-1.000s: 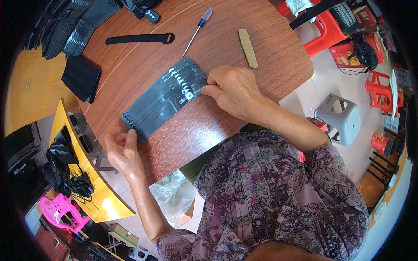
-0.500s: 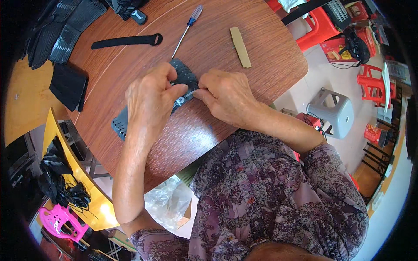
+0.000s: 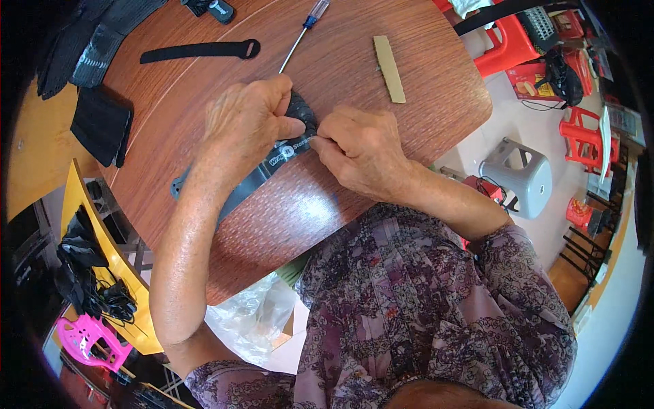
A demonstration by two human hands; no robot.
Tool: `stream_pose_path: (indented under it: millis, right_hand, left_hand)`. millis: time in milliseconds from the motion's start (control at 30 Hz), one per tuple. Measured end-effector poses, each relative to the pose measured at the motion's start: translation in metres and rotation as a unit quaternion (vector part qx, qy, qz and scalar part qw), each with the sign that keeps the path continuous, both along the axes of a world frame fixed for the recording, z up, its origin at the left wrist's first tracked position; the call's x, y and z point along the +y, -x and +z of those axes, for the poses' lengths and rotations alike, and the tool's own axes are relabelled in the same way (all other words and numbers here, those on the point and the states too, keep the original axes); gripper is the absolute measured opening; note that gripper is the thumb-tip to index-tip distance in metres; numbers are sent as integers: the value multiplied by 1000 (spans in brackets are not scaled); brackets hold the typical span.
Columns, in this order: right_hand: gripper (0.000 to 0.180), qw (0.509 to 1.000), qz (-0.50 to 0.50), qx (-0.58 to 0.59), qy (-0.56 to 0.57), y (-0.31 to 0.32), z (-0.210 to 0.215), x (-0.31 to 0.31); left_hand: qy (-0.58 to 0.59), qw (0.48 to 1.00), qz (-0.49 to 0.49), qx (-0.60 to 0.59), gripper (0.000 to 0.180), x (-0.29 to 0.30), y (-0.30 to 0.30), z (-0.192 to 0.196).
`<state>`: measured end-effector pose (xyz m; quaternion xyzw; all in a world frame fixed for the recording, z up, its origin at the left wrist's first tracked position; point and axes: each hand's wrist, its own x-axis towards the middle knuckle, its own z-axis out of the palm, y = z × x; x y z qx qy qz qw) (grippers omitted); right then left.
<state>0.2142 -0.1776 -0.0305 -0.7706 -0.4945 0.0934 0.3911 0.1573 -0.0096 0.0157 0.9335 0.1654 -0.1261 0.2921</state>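
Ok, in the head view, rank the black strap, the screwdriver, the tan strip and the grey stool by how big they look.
Largest to smallest as they appear:
1. Black strap, the longest.
2. Grey stool, though it stands on the floor, farther away, so its real size is understated.
3. Screwdriver, cut off by the picture's edge.
4. Tan strip, close to the screwdriver.

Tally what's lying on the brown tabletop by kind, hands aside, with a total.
Grey strap pack under both hands: 1
Loose black strap: 1
Screwdriver: 1
Tan strip: 1
Black pouch: 1
Total: 5. Dark items at the top edge are too cut off to count.
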Motion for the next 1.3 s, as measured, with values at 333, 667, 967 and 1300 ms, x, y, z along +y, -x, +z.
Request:
stream_pose_path:
  millis: [333, 667, 967, 1300]
  right_hand:
    - [15, 995, 16, -63, -73, 4, -6, 7]
    - [25, 996, -44, 1, 82, 0, 13, 0]
    - [21, 992, -29, 4, 120, 3, 18, 8]
    - [14, 997, 5, -80, -22, 4, 3, 13]
  left_hand:
    - [-82, 995, -19, -58, 27, -6, 0, -7]
    - [28, 998, -27, -40, 21, 8, 2, -3]
    - [58, 998, -10, -25, 21, 13, -4, -6]
    - [-70, 987, -99, -104, 25, 7, 1, -18]
